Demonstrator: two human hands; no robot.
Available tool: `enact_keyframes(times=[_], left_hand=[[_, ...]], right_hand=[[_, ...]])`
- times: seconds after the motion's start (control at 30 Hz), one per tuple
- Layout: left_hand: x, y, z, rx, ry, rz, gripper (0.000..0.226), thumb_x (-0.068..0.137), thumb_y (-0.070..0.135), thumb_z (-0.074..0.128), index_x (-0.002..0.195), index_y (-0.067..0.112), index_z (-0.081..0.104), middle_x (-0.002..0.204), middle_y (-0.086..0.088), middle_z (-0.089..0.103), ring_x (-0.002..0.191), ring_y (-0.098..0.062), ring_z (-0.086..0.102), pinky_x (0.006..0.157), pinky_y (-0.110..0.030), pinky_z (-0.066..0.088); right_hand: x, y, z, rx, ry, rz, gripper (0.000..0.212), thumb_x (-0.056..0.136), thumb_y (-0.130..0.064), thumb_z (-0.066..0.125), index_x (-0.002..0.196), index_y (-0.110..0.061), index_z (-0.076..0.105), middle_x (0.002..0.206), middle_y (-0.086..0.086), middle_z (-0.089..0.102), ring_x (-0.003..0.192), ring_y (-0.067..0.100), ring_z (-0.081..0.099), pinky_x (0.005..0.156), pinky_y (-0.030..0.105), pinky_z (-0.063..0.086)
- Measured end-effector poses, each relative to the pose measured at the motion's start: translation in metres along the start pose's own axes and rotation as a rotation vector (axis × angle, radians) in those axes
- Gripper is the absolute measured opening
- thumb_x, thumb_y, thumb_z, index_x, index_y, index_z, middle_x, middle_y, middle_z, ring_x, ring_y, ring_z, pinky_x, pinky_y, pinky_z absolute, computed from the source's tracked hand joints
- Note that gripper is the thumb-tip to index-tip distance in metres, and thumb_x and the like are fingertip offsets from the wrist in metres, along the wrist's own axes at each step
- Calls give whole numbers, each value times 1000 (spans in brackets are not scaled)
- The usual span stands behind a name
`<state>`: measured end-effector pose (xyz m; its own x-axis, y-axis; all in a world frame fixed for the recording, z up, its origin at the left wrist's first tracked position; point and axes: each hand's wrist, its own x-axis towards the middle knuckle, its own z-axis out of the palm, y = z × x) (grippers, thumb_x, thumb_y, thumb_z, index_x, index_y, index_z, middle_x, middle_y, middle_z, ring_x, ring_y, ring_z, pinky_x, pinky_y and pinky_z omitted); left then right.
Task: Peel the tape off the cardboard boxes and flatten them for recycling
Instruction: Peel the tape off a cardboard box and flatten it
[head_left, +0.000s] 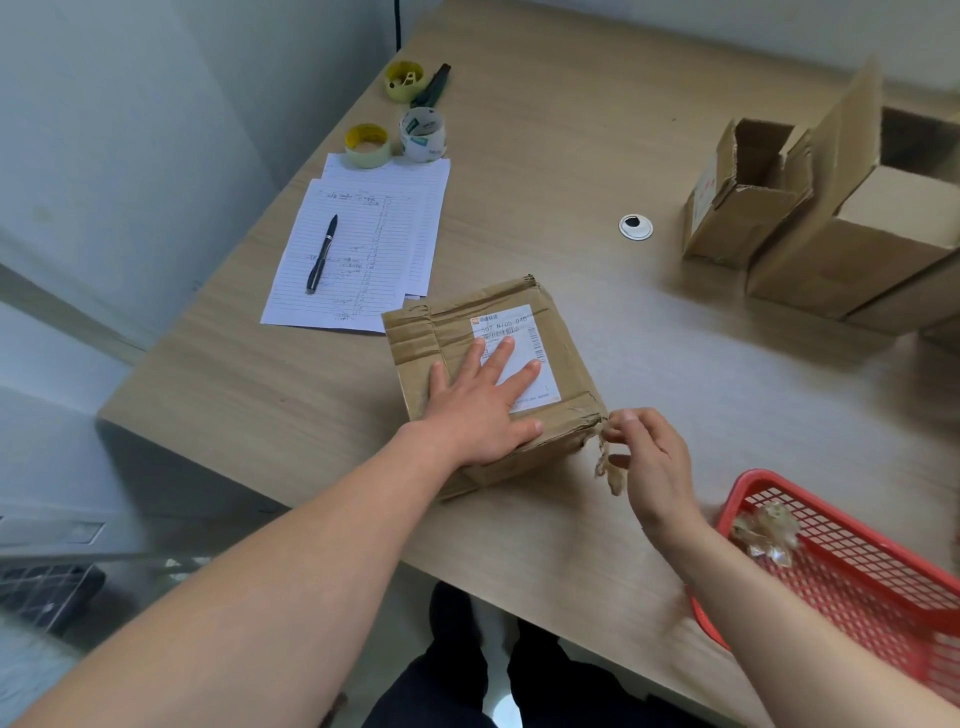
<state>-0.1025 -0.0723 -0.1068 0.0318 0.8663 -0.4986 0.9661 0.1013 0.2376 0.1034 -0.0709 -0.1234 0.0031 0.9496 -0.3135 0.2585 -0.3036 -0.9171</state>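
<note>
The desk (519, 156) spans the frame. The taped box (457, 332) sits at centre. Two open boxes (810, 228) stand at upper right; a red basket (852, 587) lies at lower right. The left hand (480, 410) presses flat, fingers straight, on the box top. The right hand (652, 462) pinches a tape strip (605, 460) at the box's near right corner.

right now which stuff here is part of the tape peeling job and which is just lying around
In the job: sealed box, tape strip, left hand, right hand, open boxes, red basket holding peeled tape.

Lying about: pen, lined papers, tape rolls.
</note>
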Motion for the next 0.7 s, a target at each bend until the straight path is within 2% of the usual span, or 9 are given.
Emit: enact_keyframes(times=[0.03, 0.1, 0.2, 0.3, 0.37, 0.43, 0.53, 0.6, 0.7], left_hand=[[0, 0, 0, 2, 0, 0, 76, 95, 68, 37, 155, 47, -4, 163, 9, -25, 150, -22, -25, 117, -63, -6], [0, 0, 0, 6, 0, -1, 76, 95, 68, 37, 155, 47, -5, 163, 9, -25, 150, -22, -26, 116, -63, -6], [1, 0, 0, 1, -1, -3, 76, 95, 68, 37, 155, 47, -5, 163, 9, -25, 150, -21, -26, 116, -64, -5], [1, -1, 0, 1, 5, 3, 76, 95, 68, 38, 155, 47, -4, 164, 9, -24, 150, -21, -25, 116, -64, -5], [2, -1, 0, -9, 5, 4, 76, 95, 67, 39, 155, 47, -3, 164, 9, -23, 150, -21, -25, 116, -64, -5], [1, -1, 0, -18, 8, 7, 76, 94, 67, 40, 155, 48, -3, 164, 9, -23, 150, -21, -25, 116, -64, -5], [0, -1, 1, -24, 12, 6, 82, 91, 72, 42, 155, 48, -3, 164, 10, -24, 150, -21, -26, 117, -64, -5], [-2, 0, 2, -22, 7, 4, 95, 81, 81, 47, 155, 48, -5, 163, 10, -26, 149, -20, -27, 117, -64, -6], [-3, 2, 2, -6, -2, 5, 113, 70, 85, 57, 155, 46, -7, 162, 11, -28, 148, -20, -29, 117, -64, -7]], right_hand=[[-3, 0, 4, 33, 45, 45, 27, 101, -24, 56, 80, -7, 58, 77, 6, 61, 65, 16, 56, 63, 35, 46], [-4, -1, 11, -65, 96, 65, 36, 96, -38, 63, 72, -12, 53, 67, 2, 55, 61, 19, 52, 63, 36, 43], [2, -3, 16, -220, 116, 97, 41, 88, -41, 68, 66, -13, 48, 62, 5, 56, 61, 23, 53, 63, 38, 43], [4, 3, 10, -28, 92, 166, 36, 90, -31, 69, 66, -11, 50, 71, 19, 64, 64, 26, 65, 63, 41, 54], [0, 8, 2, 148, 102, 214, 33, 94, -21, 68, 69, -9, 50, 72, 13, 60, 78, 21, 71, 65, 34, 57], [-4, 10, -4, 213, 110, 244, 29, 94, -23, 68, 74, -8, 53, 78, 11, 62, 87, 20, 73, 62, 30, 57], [-7, 3, -1, 231, 80, 354, 36, 91, -39, 70, 79, -7, 59, 77, 9, 62, 71, 24, 69, 55, 32, 53], [-8, -6, 3, 207, 0, 402, 39, 89, -43, 71, 78, -8, 61, 71, 7, 62, 62, 23, 64, 54, 32, 49], [-9, -13, 7, 228, -84, 383, 27, 92, -29, 71, 83, -5, 65, 73, 6, 66, 64, 20, 67, 55, 32, 50]])
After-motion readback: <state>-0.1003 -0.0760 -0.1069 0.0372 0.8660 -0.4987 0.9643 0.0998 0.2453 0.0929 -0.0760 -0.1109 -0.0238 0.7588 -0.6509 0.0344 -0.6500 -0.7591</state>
